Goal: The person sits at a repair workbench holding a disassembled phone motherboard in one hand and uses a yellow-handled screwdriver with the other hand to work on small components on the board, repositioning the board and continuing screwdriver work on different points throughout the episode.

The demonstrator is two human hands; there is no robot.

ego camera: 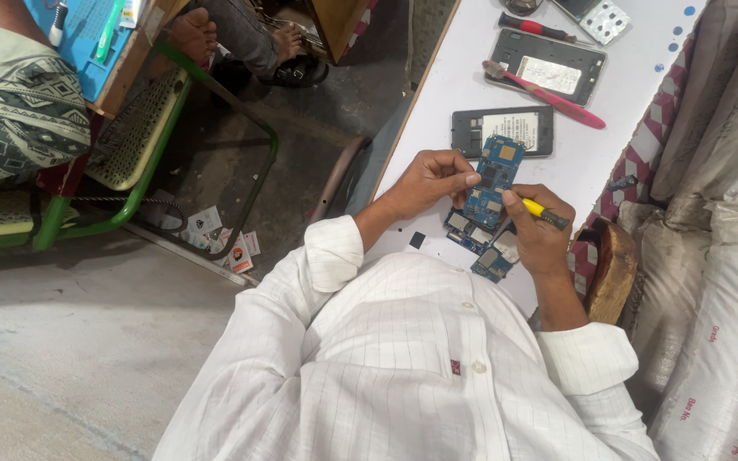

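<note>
Left hand (431,177) fingers pinch blue circuit board (492,181); right hand (542,229) fingers grip yellow tool (543,212)

circuit board (490,183): matt blue laminate | table (625,111): smooth white | shirt (403,358): white woven cloth

The white counter (463,81) lay bare along its left strip, open for a hand to pass. Farther up, two opened phone bodies (502,131) and a pink toothbrush (548,96) crowded the middle. Stacked sacks (719,222) walled off the right side, and loose blue boards (482,239) cluttered the near edge.
</note>
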